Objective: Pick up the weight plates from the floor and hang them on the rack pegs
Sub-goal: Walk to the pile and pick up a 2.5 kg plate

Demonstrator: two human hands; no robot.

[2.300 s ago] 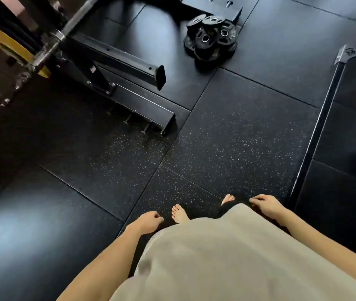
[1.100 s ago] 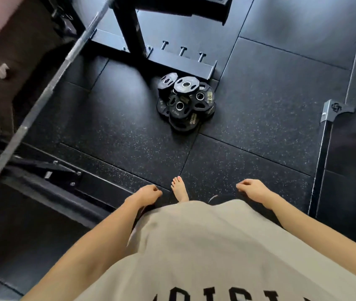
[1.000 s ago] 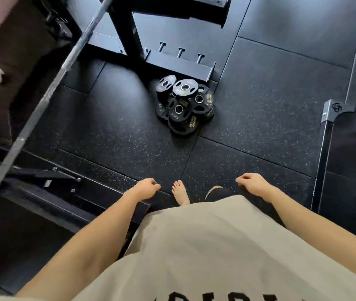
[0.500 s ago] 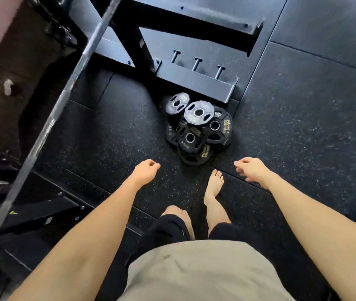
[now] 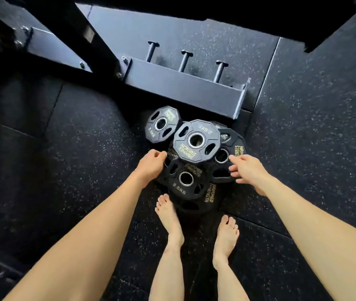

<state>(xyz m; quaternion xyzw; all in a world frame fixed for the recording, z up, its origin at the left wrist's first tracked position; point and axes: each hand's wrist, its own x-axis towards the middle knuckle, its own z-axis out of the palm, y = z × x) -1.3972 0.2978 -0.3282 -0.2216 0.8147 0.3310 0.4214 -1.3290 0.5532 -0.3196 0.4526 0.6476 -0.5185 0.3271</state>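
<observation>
nothing is hung yet: the three rack pegs (image 5: pixel 185 61) stand bare beyond the fingertips and the 2.5kg weight plates (image 5: pixel 196 141) lie heaped between the left hand (image 5: pixel 151 165), loosely curled, and right hand (image 5: pixel 247 168), spread, both empty and now much closer than half a second ago.

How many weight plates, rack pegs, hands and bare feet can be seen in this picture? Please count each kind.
Weight plates in the pile: at least 6 visible, some partly hidden
Rack pegs: 3, all bare
Hands: 2, left hand and right hand, both reaching at the pile
Bare feet: 2
Total: at least 13
</observation>
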